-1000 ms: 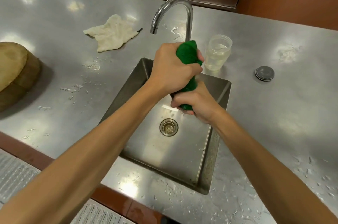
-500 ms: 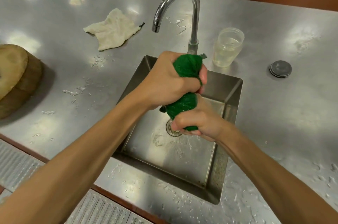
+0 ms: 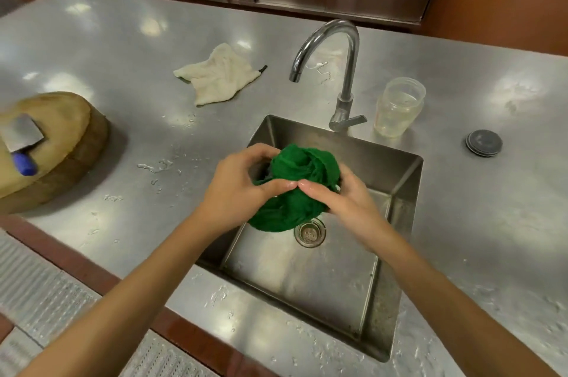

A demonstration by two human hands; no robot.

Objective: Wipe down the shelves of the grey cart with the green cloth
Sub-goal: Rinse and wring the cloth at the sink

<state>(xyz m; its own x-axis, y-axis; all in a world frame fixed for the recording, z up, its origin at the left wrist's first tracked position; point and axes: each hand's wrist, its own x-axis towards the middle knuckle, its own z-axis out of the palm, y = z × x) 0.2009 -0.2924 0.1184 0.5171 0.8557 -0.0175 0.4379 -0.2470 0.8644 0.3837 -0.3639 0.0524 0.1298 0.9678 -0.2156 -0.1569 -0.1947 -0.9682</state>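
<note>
Cloth (image 3: pixel 295 192) green, bunched above sink (image 3: pixel 307 284) | left hand (image 3: pixel 242 189) and right hand (image 3: pixel 338 201) both clamped on it | risk: if under-wrung, wet wad drips on surface (image 3: pixel 153 130), streaks cart shelves | cart out of view

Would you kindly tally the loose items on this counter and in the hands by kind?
Cloths: 2 (green cloth, cream cloth)
Jars: 1 (clear jar)
Discs: 1 (grey disc)
Chopping blocks: 1 (wooden block)
Cleavers: 1 (cleaver)
Total: 6
</note>
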